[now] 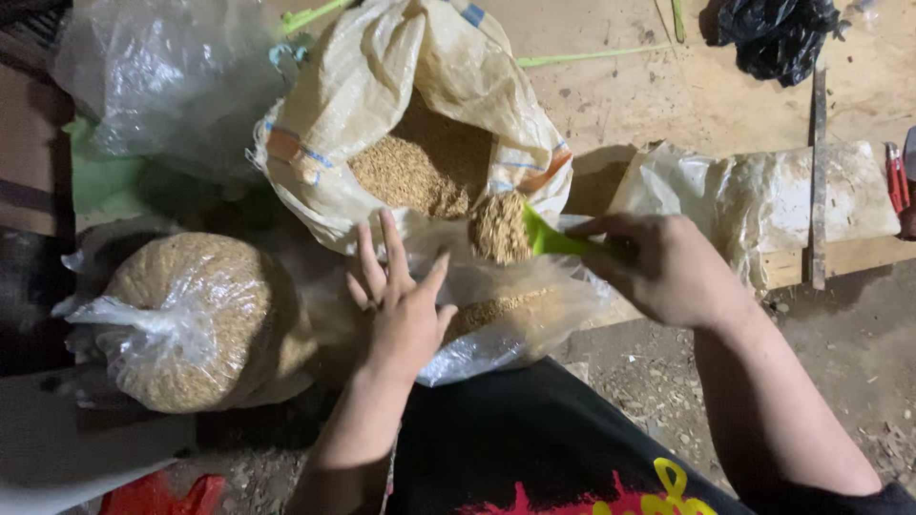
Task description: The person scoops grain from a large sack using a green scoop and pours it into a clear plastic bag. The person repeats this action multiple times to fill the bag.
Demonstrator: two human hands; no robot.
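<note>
The right hand (668, 272) grips a green scoop (549, 238) heaped with grain, held over a clear plastic bag (506, 305). The left hand (401, 305) spreads its fingers on the bag's mouth. Behind stands an open woven sack (382, 105) of grain; a tied, filled bag (191, 319) lies on the floor at left.

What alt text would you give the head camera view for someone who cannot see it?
The right hand holds a green scoop heaped with brown grain over a clear plastic bag, whose mouth the left hand touches with fingers spread. Behind stands an open woven sack of the same grain; a tied, filled bag lies at left.
</note>
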